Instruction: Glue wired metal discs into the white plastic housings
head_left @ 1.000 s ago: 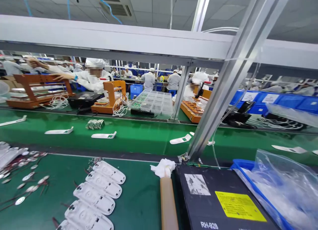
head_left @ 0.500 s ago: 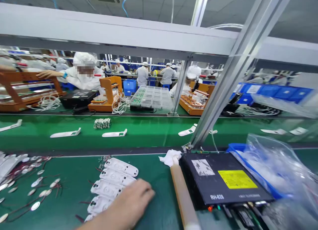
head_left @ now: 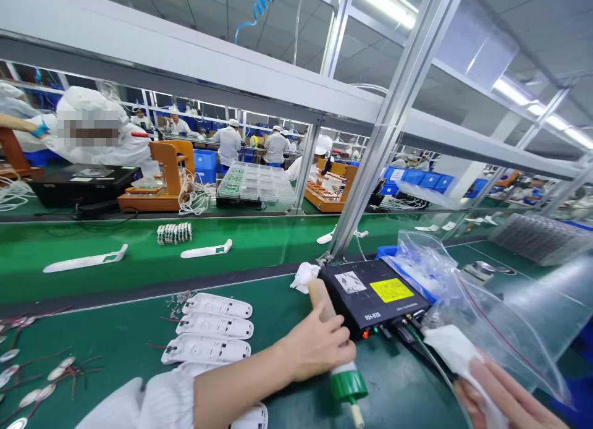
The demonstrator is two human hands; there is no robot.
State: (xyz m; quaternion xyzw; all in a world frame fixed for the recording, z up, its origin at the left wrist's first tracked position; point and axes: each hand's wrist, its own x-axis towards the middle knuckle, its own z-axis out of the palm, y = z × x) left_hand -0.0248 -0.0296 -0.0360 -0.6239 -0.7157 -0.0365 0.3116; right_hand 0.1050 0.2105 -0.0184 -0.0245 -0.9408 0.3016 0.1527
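My left hand is closed around a beige tube with a green cap, which lies beside the black RH-928 box. At the lower right, my right hand is closed on a white tissue, near a clear plastic bag. White plastic housings lie in a column to the left of the tube, partly covered by my left forearm. A crumpled white tissue touches the far end of the tube.
Round discs with red wires lie at the lower left. Beyond the bench, a green conveyor carries white parts. A metal post rises behind the box, and a blue bin with a clear bag stands right of it. People work across the line.
My left hand has moved right from the housings and taken hold of the tube. My right hand has come into view with a tissue. The view has swung to the right.
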